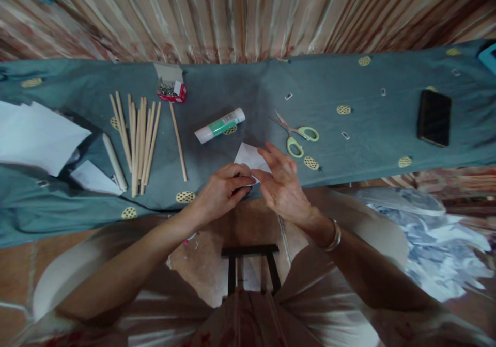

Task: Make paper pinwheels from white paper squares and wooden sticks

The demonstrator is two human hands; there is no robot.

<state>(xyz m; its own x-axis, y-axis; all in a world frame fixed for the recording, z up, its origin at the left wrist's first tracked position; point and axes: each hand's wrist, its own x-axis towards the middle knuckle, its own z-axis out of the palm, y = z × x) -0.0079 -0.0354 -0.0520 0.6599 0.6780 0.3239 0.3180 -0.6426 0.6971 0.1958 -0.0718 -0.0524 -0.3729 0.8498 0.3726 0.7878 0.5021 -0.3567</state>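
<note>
A small piece of white paper [248, 156] lies at the table's front edge between my two hands. My left hand [228, 187] pinches its near left corner, thumb below and fingers curled above. Over the paper's right side is my right hand [281, 184], fingers stretched out and apart, its fingertips touching the sheet. Just beyond the paper lies a glue stick [220, 125] with a green label. Scissors [294, 134] with light green handles rest to the right, blades parted. A single wooden stick [178, 141] lies left of my left hand.
Several wooden sticks [139, 140] lie in a bunch at left, beside a white rolled tube [114, 161] and white paper sheets [39, 135]. Behind them stands an open red-and-white box [171, 90] of small metal pieces. A black phone [434, 117] lies far right; a bag of paper scraps [434, 238] sits below.
</note>
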